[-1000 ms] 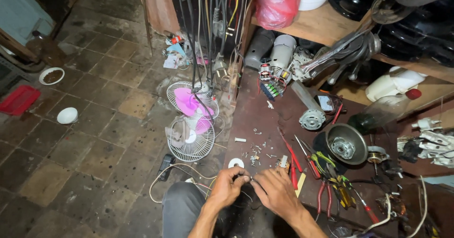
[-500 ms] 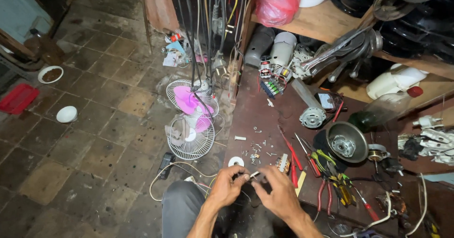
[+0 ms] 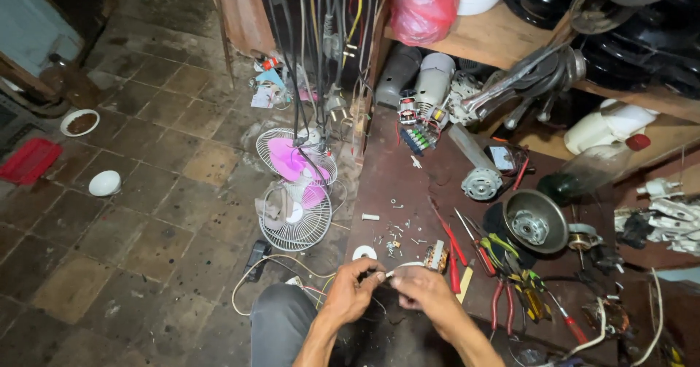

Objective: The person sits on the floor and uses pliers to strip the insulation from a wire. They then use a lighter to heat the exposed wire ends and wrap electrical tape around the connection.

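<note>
Both hands (image 3: 390, 294) pinch white wire (image 3: 405, 266) near workbench edge (image 3: 357, 214).

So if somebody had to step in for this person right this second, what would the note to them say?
Left hand and right hand are together at the near edge of the workbench, pinching a thin white wire between the fingertips.
Close by: a white ring, loose screws, a small wound coil part, red-handled screwdrivers and pliers.
A round metal motor housing lies opened to the right.
Two small fans stand on the floor to the left.
The wire's free end is too small to judge.
</note>
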